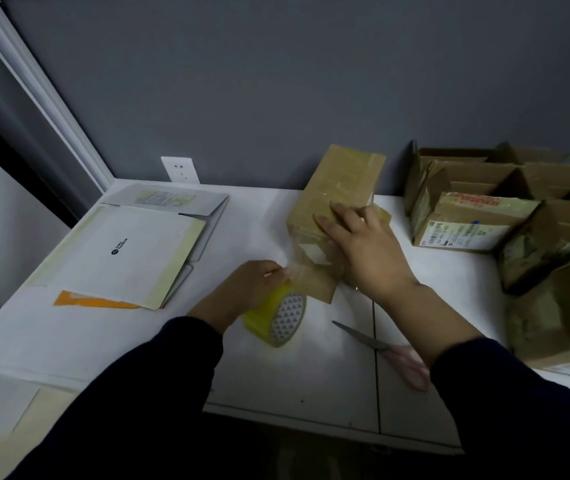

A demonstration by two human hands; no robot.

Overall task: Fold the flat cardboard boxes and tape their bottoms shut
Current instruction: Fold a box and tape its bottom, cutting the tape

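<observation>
Several folded boxes fill the desk's right edge, flat boxes remain; left hand grips tape roll, right hand presses current box.

Wall: spreading grey-blue and bare across the whole back, meeting the table's far edge
Frame: running white and slanted down the left side, ending by the table's back left corner
Opening: showing dark beyond the frame; window or doorway, impossible to tell
Socket: sitting white on the wall, just above the table's far edge, near the frame's foot
Table: stretching white from left to right
Seam: cutting a thin dark line through the tabletop, right of centre, front to back
Light: falling dim overall, pooling brighter on the tabletop near the middle
</observation>
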